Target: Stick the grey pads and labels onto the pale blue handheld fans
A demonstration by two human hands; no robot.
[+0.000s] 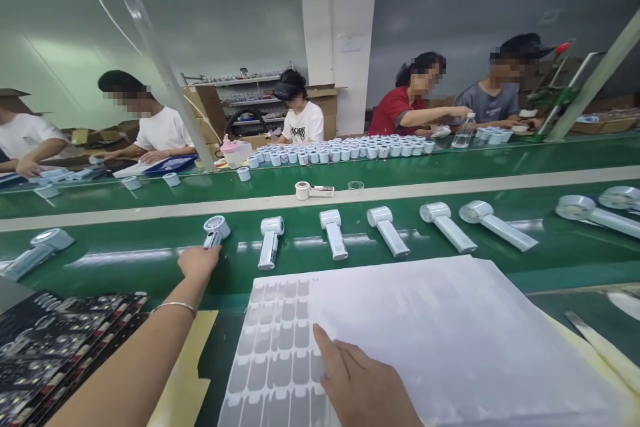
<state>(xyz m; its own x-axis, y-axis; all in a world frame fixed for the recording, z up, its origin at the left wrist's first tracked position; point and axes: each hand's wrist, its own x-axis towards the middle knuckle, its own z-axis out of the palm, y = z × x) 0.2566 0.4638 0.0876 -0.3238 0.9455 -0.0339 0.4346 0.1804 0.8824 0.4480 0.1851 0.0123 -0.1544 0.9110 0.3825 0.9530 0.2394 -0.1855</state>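
My left hand (199,263) reaches out to the green belt, fingers closed around the handle of a pale blue handheld magnifier (217,225) with a round head. My right hand (357,373) rests on a white sheet of grey stickers (280,340). Its index finger is stretched out along the sticker rows; the other fingers are partly bent, and nothing shows in them. Blank white paper (430,327) covers the rest of that stack. Just right of my left hand lies another magnifier (271,242), and several more run along the belt to the right.
Dark circuit boards (65,347) are stacked at lower left beside yellow paper (185,373). Tweezers (595,340) lie at right. Beyond the belt, many small blue-white cups (345,150) stand near a clear bottle (464,132). Several co-workers sit along the far side.
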